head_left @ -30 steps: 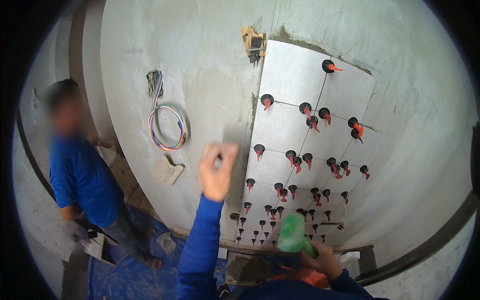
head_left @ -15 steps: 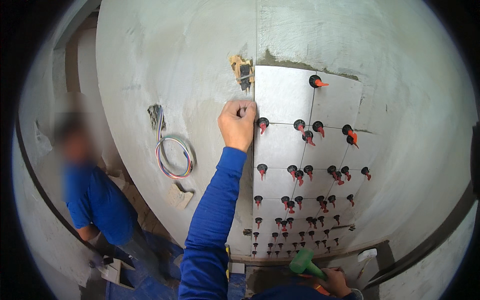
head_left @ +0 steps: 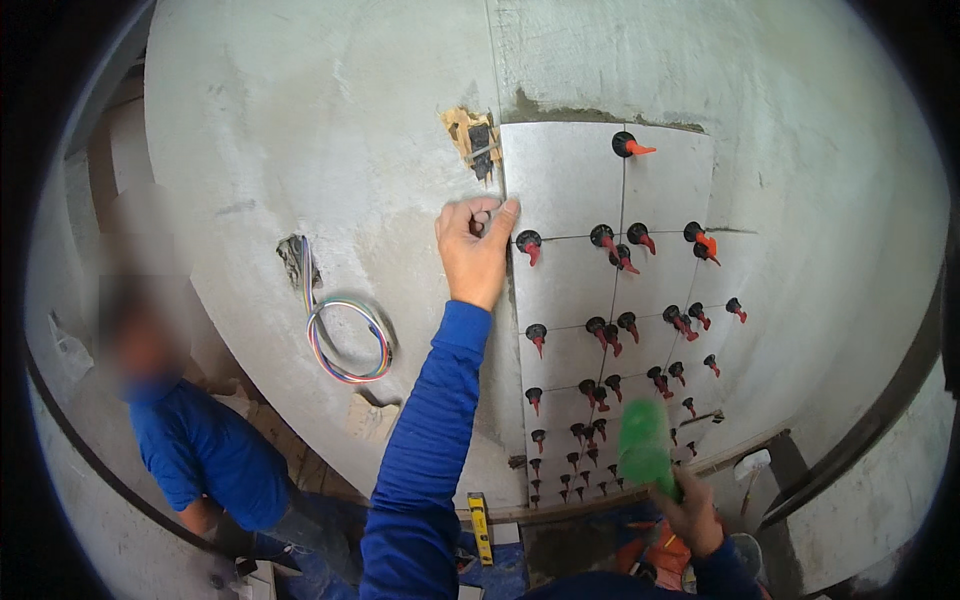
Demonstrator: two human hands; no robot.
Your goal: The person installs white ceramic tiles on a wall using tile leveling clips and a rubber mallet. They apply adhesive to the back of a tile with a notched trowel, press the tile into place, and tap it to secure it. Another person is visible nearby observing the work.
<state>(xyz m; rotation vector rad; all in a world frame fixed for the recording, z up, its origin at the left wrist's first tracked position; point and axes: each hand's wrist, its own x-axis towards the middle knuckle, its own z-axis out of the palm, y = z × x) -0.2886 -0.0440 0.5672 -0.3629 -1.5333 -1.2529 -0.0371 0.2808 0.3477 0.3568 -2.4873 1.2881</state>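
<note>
Left fingers: half curled, with the thumb point(head_left: 508, 210) parted slightly from the forefinger; nothing shows in the grasp of the left hand point(head_left: 473, 255).
Thumb and tile: the thumb tip lies at the left edge of the upper-left tile point(head_left: 562, 182) and seems to touch it; whether it presses cannot be told.
Tile from fingers: directly to their right, in the top row on the wall, its side edge running nearly upright beside the thumb; the left hand is clearly the nearer one.
Right fingers: wrapped around the handle of a green mallet point(head_left: 645, 442), somewhat blurred; the right hand point(head_left: 693, 508) is low, well apart from that tile.
Mallet axis: its green part stands nearly upright in view, below and right of the tile.
Clips: black discs with red tails, such as the red clip point(head_left: 529, 246) at the tile's lower left corner; an orange clip point(head_left: 625, 144) sits on the tile's right-hand joint.
Wall: a rough cut-out point(head_left: 473, 143) just left of the tile, and a coil of coloured wires point(head_left: 350, 376) farther left.
Floor: a yellow spirit level point(head_left: 480, 528).
Far left: a co-worker point(head_left: 208, 450) in a blue shirt.
Writing: none legible on the tiles or mallet; any marks on the level are too small to read.
</note>
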